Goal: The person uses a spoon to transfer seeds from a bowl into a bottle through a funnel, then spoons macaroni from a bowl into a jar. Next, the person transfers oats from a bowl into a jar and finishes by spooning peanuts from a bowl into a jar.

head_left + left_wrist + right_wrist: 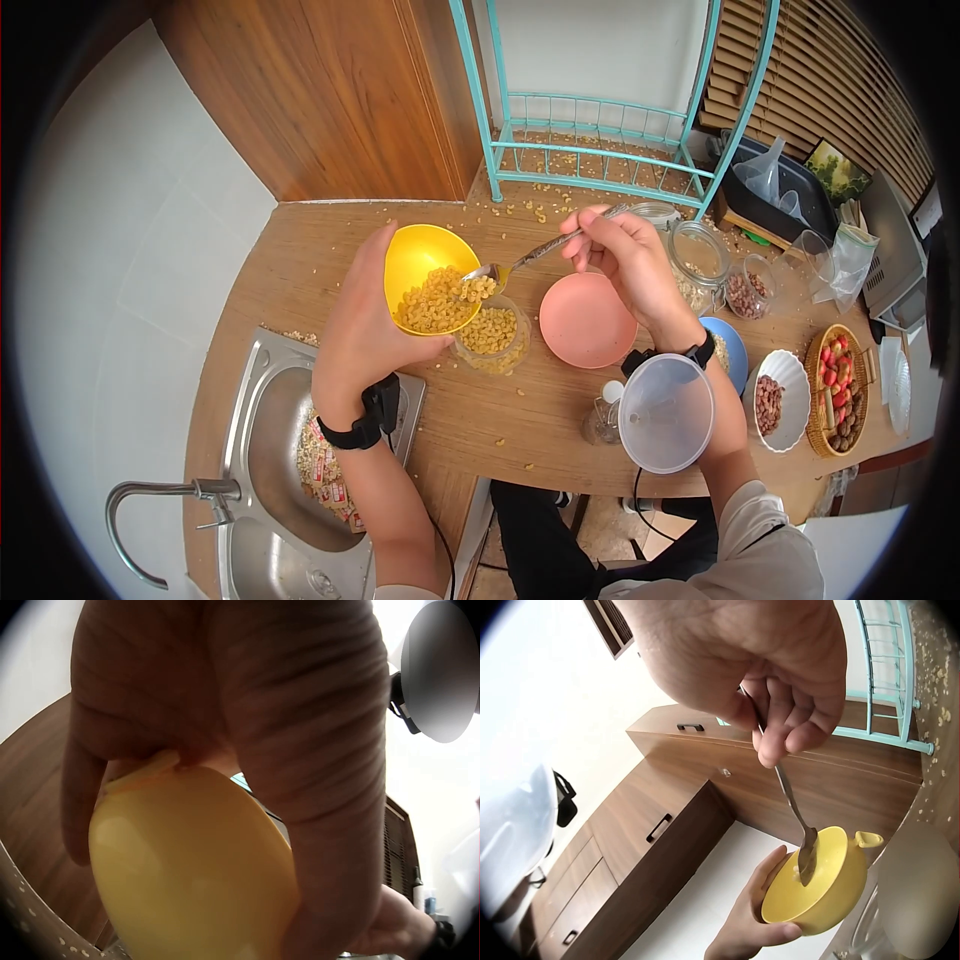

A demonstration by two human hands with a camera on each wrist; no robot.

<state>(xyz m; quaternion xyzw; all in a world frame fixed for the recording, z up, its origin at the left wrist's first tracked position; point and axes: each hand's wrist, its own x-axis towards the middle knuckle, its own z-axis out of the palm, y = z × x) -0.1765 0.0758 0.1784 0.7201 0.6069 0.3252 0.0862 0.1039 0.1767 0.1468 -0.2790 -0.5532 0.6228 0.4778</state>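
My left hand (358, 318) grips a yellow bowl (418, 258), tilted toward the right, with small yellow pasta (436, 302) in it. In the left wrist view the bowl (187, 862) fills the space between thumb and fingers of the hand (300, 712). My right hand (628, 262) pinches the handle of a metal spoon (548, 247), whose tip is at the pasta by the bowl's right rim. The right wrist view shows the spoon (791, 799) reaching down from the hand (772, 690) into the bowl (832, 889). Below the bowl's rim stands a glass jar (512, 352) holding pasta.
A pink bowl (588, 320) is right of the jar. Glass jars (699, 250), a white bowl (782, 400) and a basket (840, 390) stand farther right. A turquoise rack (590, 180) is behind; a sink (290, 420) lies at left. A clear lid (667, 413) is near my right forearm.
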